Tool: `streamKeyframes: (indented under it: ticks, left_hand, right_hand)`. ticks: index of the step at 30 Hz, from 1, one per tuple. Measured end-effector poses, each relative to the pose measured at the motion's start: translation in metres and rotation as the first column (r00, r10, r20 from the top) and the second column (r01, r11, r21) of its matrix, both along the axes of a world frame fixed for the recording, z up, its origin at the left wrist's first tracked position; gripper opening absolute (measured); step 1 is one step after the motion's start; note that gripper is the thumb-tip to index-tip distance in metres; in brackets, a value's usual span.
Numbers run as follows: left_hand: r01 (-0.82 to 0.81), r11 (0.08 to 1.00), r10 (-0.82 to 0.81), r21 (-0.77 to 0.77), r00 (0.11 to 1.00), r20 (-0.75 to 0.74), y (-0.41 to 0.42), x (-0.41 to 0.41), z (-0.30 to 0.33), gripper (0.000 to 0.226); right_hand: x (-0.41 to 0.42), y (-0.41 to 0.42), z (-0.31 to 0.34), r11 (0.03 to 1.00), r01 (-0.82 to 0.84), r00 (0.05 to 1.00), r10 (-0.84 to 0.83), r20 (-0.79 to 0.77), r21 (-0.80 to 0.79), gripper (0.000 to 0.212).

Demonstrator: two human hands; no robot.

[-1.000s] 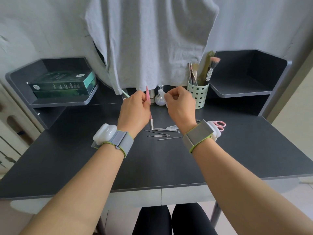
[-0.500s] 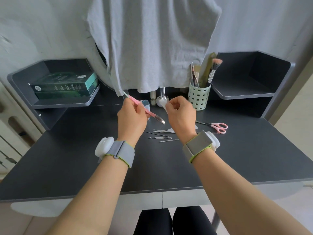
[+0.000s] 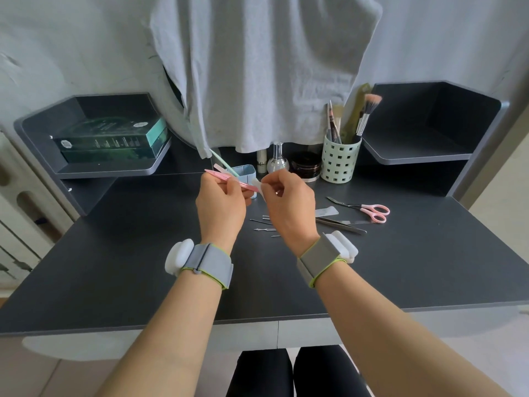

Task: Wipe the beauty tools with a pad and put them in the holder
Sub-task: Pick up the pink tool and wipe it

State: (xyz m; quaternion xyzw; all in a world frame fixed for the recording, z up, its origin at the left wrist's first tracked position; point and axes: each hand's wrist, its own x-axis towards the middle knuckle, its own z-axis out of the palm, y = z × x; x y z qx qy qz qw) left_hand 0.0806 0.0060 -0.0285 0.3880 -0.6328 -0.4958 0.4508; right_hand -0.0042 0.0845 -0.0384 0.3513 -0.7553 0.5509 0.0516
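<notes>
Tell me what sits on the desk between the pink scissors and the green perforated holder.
Head view: only bare dark desk lies between the scissors and the holder.

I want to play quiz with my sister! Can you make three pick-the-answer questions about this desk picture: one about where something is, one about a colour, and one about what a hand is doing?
1. Where are the scissors?
A. in the holder
B. on the desk
C. on the shelf

2. What colour is the holder?
A. pale green
B. red
C. black

3. What is the left hand doing?
A. lying flat
B. pointing
C. holding a pink tool

Answers: 1 B, they lie flat on the desk. 2 A, the holed cup is pale green. 3 C, its fingers curl around the tool.
</notes>
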Motion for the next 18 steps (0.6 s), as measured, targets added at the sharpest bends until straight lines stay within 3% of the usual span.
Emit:
streamKeyframes:
  ticks: [10, 18]
  left_hand:
    - [0.031, 0.994, -0.02, 0.103, 0.994, -0.108, 0.002, 0.006, 0.002, 0.011]
    - [0.036, 0.993, -0.024, 0.111, 0.994, -0.107, 0.006, 0.008, 0.006, 0.012]
  right_hand:
    - [-0.008, -0.003, -0.01, 0.999, 0.05, 0.982, -0.048, -0.185, 0.01, 0.007]
    - [-0.021, 0.0, -0.01, 0.996, 0.078, 0.988, -0.071, -0.139, 0.045, 0.008]
